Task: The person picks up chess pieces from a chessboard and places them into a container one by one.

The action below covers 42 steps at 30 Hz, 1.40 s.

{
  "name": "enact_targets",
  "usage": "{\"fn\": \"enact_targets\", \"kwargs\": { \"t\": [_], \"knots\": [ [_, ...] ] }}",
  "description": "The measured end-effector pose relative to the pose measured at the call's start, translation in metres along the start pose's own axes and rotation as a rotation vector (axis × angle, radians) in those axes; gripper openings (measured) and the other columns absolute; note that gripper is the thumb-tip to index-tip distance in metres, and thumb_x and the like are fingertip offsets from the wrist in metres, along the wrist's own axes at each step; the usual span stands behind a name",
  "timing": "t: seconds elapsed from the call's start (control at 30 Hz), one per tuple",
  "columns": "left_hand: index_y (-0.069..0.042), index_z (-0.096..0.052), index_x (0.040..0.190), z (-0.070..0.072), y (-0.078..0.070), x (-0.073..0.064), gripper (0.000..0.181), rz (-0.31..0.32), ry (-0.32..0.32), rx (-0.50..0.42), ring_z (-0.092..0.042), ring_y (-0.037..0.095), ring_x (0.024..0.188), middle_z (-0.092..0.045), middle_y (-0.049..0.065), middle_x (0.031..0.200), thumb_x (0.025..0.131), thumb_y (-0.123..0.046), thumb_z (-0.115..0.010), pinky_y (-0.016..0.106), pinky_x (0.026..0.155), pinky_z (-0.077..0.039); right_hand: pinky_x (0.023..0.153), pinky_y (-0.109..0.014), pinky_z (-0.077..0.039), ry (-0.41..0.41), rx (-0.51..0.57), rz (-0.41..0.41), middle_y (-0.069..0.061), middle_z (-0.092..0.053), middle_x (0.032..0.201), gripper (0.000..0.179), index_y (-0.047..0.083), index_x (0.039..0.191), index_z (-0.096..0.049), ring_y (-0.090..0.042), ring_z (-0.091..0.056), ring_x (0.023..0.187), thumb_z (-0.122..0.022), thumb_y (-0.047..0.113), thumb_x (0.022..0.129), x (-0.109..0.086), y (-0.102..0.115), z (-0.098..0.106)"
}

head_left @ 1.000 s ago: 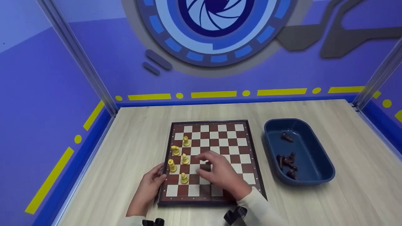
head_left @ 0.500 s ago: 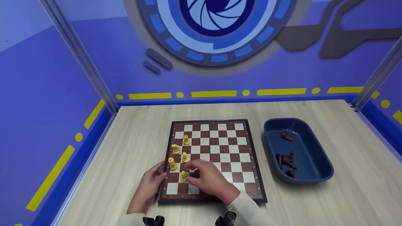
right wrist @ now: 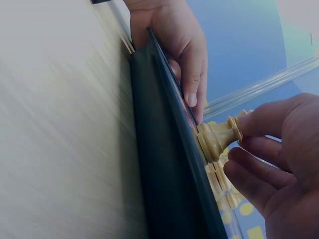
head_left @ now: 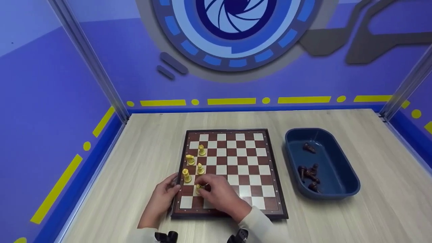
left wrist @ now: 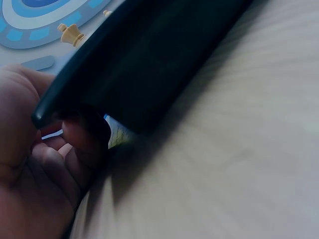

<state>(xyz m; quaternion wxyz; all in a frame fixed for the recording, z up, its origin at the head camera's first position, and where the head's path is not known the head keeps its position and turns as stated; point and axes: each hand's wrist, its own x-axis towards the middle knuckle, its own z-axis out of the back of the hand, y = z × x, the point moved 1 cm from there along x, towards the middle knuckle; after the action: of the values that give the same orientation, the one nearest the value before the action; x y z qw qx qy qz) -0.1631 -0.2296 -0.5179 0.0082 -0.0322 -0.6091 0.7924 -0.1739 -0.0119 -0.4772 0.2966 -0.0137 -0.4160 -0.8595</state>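
Note:
The checkered chessboard [head_left: 236, 162] lies flat on the table. My left hand [head_left: 164, 194] grips its left edge, thumb at the rim; the left wrist view has the curled fingers [left wrist: 75, 134] at the board's dark side. With thumb and fingertips, my right hand [head_left: 219, 192] pinches the top of a yellow chess piece [right wrist: 217, 142], whose base is right at the board's surface. That piece's head is hidden by the fingers. Several more yellow pieces stand upright on the left of the board, among them a knight [head_left: 190, 159] and a tall piece [head_left: 186, 176] nearest the left hand.
To the board's right stands a blue tray [head_left: 341, 182] holding several dark brown chess pieces [head_left: 308, 172] lying on their sides. Blue-purple panels [head_left: 236, 87] enclose the wooden table [head_left: 148, 135] at the back and sides.
My right hand has moved left and toward the front of the board, and its fingers have closed on the nearest yellow chess piece. The left hand has stayed at the board's edge.

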Motion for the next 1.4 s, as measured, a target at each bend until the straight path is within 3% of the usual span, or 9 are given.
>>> {"fn": "enact_targets", "kwargs": {
  "t": [0.17,0.5,0.77,1.03,1.4],
  "knots": [
    [0.003,-0.037,0.146,-0.001,-0.002,0.000,0.052,0.014,0.003,-0.006,-0.067,0.020,0.091,-0.061,0.021,0.111,0.098,-0.006,-0.053,0.027,0.070,-0.057,0.081,-0.023,-0.053,-0.020,0.007,-0.022,0.008,-0.071,0.100,0.015,0.018,0.102,-0.070,-0.002,-0.063,0.089,-0.069,0.013,0.088,-0.001,0.000,-0.001],
    [0.003,-0.039,0.145,-0.002,-0.002,0.000,0.050,0.003,-0.019,0.036,-0.065,0.014,0.085,-0.061,0.017,0.105,0.098,-0.006,-0.053,0.026,0.068,-0.055,0.089,-0.028,-0.052,-0.026,-0.019,0.005,0.007,-0.070,0.105,0.015,0.019,0.102,-0.070,-0.007,-0.064,0.099,-0.068,0.015,0.088,-0.001,0.000,-0.002],
    [0.004,-0.039,0.145,-0.001,-0.001,0.000,0.051,-0.007,-0.007,0.033,-0.065,0.017,0.091,-0.062,0.019,0.110,0.097,-0.006,-0.054,0.025,0.072,-0.055,0.086,-0.027,-0.052,-0.041,0.053,-0.004,0.008,-0.069,0.102,0.015,0.017,0.103,-0.070,-0.005,-0.062,0.094,-0.067,0.013,0.088,-0.002,-0.003,-0.002],
    [0.002,-0.042,0.144,0.000,0.000,0.001,0.049,-0.005,-0.021,0.046,-0.062,0.011,0.084,-0.061,0.016,0.103,0.097,-0.006,-0.054,0.024,0.070,-0.053,0.082,-0.021,-0.054,-0.054,0.168,-0.004,0.006,-0.068,0.100,0.015,0.016,0.106,-0.068,-0.004,-0.063,0.090,-0.065,0.014,0.091,0.000,0.004,0.008],
    [0.000,-0.041,0.145,-0.001,0.002,0.001,0.048,0.007,-0.011,0.019,-0.062,0.014,0.086,-0.060,0.016,0.102,0.097,-0.004,-0.052,0.026,0.070,-0.054,0.086,-0.023,-0.055,-0.106,0.187,0.058,0.001,-0.070,0.102,0.015,0.017,0.104,-0.070,-0.007,-0.067,0.095,-0.065,0.012,0.091,-0.004,0.006,0.019]
  ]
}}
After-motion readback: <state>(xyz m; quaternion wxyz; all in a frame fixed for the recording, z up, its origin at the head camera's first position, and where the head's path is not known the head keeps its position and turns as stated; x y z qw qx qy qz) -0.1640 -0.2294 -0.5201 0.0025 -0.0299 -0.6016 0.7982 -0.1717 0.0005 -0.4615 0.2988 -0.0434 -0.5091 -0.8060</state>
